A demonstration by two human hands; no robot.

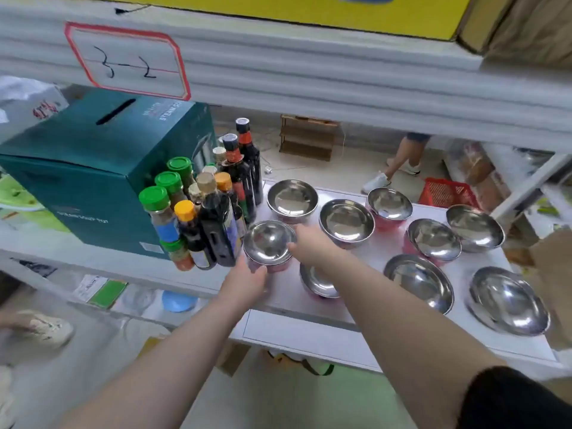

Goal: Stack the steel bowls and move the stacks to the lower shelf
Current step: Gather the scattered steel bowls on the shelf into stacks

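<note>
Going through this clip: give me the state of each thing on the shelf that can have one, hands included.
Left hand: gripping the near-left steel bowl from below.
Right hand: fingers on that bowl's rim.
Near-left steel bowl: upright, empty, held.
Other steel bowls: upright, empty, spread singly, unstacked.
Sauce bottles: capped, upright, clustered.
Green box: closed.

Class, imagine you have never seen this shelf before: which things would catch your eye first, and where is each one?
First, the shiny steel bowls spread open-side up across the white shelf, filling its right half. Next, both hands meet at the nearest-left bowl: the left hand at its near side, the right hand at its right rim. Left of them stand crowded sauce bottles beside a teal box.
</note>
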